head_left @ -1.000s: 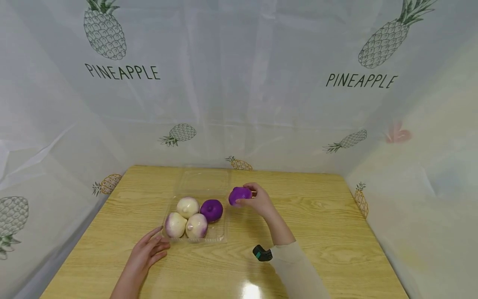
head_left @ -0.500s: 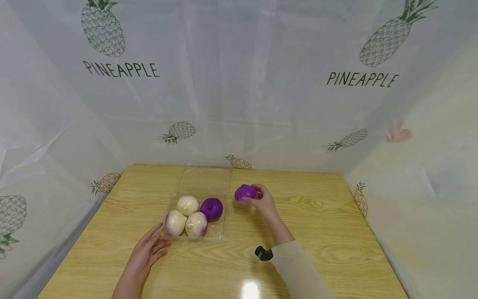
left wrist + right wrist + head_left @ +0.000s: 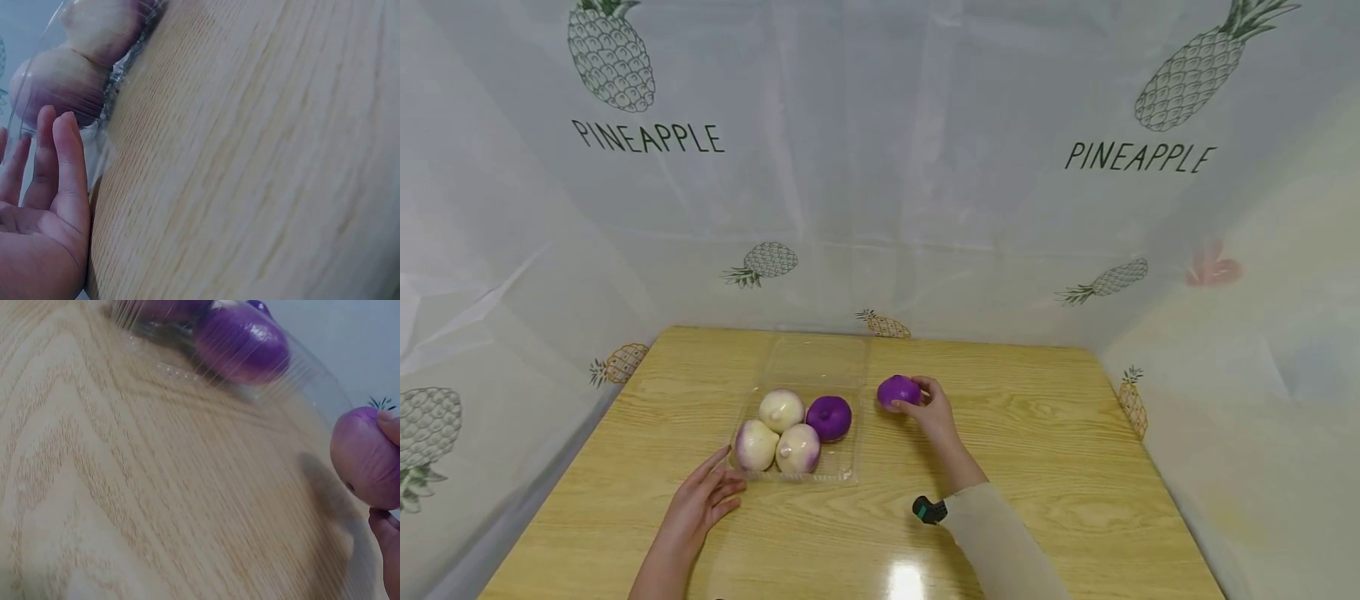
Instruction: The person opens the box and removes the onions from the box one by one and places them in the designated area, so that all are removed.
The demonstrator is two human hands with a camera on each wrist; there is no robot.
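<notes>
A clear plastic clamshell box [image 3: 844, 467] lies on the wooden table, its lid [image 3: 816, 360] folded back. Inside sit several round onion-like pieces: three are cream with purple tinges, such as the white onion [image 3: 798, 448], and one is a purple onion [image 3: 829, 418] at the back right. To the right of the box, my right hand [image 3: 935, 410] pinches another purple onion [image 3: 898, 392] between thumb and fingers; its shadow lies on the table in the right wrist view. At the box's front left corner is my left hand [image 3: 703, 496], fingers extended against or very near the wall.
The wooden table [image 3: 1037, 467] runs back to a pale curtain [image 3: 880, 167] printed with pineapples, which also hangs at both sides. A black device [image 3: 929, 509] is strapped at the right wrist, beside the cream sleeve [image 3: 1003, 542].
The right hand has moved rightward with the purple onion, away from the box, and now sits slightly lower. My left hand has stayed at the box corner.
</notes>
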